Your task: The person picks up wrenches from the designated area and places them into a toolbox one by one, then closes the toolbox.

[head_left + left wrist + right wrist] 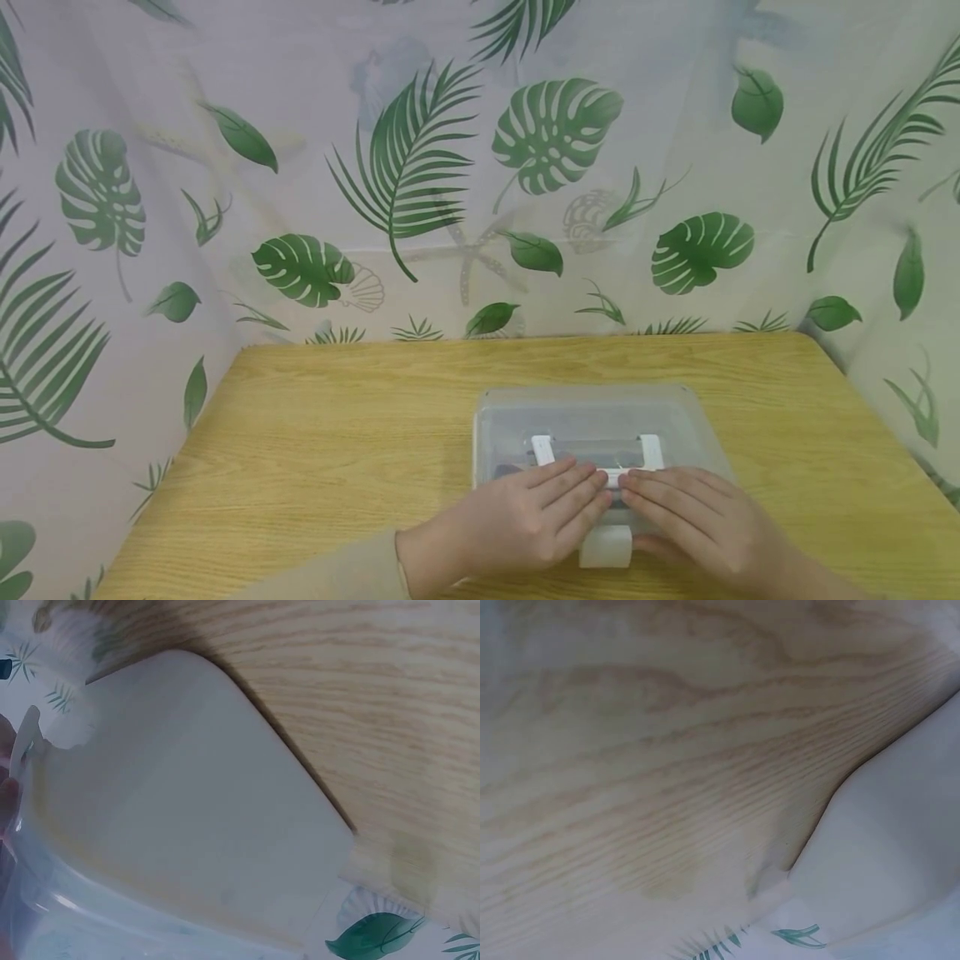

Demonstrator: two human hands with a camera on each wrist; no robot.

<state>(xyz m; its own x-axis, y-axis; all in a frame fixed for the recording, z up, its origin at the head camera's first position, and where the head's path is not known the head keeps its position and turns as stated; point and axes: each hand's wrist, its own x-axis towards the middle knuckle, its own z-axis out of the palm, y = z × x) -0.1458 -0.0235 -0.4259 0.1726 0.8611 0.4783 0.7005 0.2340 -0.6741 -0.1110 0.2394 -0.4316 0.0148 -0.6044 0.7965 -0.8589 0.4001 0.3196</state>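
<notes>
A translucent plastic storage box [517, 417] with a clear lid stands at the right of the table's middle. Its white carry handle [651, 450] lies on the lid, and a white latch [606, 547] shows at the near side. My left hand [528, 515] rests over the lid from the left, fingers extended to the handle. From the other side my right hand [705, 517] lies likewise, its fingertips close to the left ones. Its thumb is low beside the latch. The box wall [187, 787] fills much of the left wrist view. Contents are blurred.
The box stands on a wood-grain table [322, 433]. Behind and at both sides hangs a pale curtain [450, 275] printed with green leaves. In the right wrist view, the box's pale side [900, 817] meets the tabletop [630, 765].
</notes>
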